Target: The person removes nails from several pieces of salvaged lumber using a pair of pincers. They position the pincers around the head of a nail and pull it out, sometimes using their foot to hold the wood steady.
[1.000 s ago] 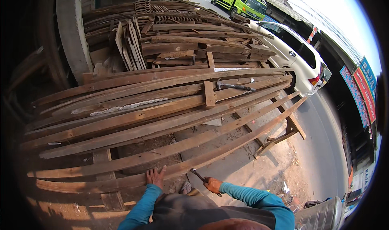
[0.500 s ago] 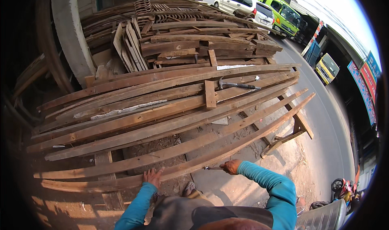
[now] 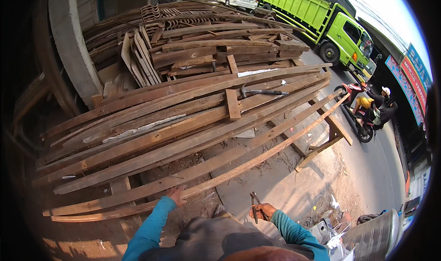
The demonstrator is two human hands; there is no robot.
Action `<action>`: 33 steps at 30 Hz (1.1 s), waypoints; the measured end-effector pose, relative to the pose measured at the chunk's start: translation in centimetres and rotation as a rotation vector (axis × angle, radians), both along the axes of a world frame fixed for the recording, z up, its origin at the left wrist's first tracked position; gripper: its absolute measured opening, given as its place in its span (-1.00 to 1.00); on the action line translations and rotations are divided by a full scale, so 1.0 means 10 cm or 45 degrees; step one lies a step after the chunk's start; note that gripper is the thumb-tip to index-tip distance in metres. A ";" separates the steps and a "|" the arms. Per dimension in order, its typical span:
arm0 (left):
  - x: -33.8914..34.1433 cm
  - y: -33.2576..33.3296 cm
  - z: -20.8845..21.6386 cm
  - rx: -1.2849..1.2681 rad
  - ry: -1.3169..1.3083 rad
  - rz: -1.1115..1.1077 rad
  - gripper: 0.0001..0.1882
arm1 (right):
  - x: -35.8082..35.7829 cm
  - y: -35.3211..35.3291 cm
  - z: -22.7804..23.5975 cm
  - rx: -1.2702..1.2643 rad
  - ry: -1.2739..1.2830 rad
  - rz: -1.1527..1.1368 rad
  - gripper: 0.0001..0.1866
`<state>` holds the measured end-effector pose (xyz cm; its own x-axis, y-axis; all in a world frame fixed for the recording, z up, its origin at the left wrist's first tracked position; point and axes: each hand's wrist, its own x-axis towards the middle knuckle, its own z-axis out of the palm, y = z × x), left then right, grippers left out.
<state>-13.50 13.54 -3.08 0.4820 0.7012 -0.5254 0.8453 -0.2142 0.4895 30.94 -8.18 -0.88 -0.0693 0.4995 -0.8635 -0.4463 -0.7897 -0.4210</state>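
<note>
My left hand [image 3: 176, 195] lies over the nearest wooden beam [image 3: 229, 175], its fingers wrapped over the far edge. A second long beam [image 3: 216, 167] runs just beyond it. My right hand [image 3: 263, 211] grips a pair of pincers [image 3: 254, 203] by the handles, jaws pointing away from me and apart from the wood. A claw hammer [image 3: 264, 92] rests on the beams farther back, beside a short wooden block [image 3: 233, 104] lying across them.
Wooden trestles [image 3: 331, 133] support the beams. Behind them rises a large stack of old timber [image 3: 216, 45], near a concrete post [image 3: 76, 45]. On the road at right are a green truck [image 3: 342, 36] and a motorcycle [image 3: 363, 114] with riders. Scrap lies near a metal drum [image 3: 372, 235].
The nearest beam has turned, showing a narrower face under my left hand. My right hand has drawn back with the pincers, now pointing forward. The truck has advanced and a motorcycle has appeared.
</note>
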 end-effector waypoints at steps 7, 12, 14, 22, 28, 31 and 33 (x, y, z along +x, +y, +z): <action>-0.62 -0.37 0.39 0.330 0.027 -0.015 0.00 | -0.92 -0.20 0.12 0.116 0.117 -0.214 -0.63; -0.91 -0.42 0.49 0.293 0.162 -0.013 -0.01 | -1.24 -0.17 0.03 0.134 0.111 -0.210 -0.54; -1.02 -0.41 0.47 0.230 0.189 -0.015 -0.04 | -1.34 -0.12 0.00 0.130 0.122 -0.207 -0.38; -1.33 -0.36 0.11 0.200 0.214 0.011 -0.10 | -1.68 -0.22 -0.13 0.237 0.161 -0.242 -0.42; -1.30 -0.39 -0.07 0.130 0.261 0.056 -0.17 | -1.86 -0.28 -0.01 0.210 0.128 -0.170 -0.44; -1.28 -0.37 -0.04 0.328 0.290 0.134 -0.21 | -1.96 -0.05 0.49 0.208 -0.066 -0.076 -0.50; -1.29 -0.35 0.01 0.395 0.192 0.121 -0.27 | -2.00 0.02 0.58 0.254 -0.179 -0.046 -0.49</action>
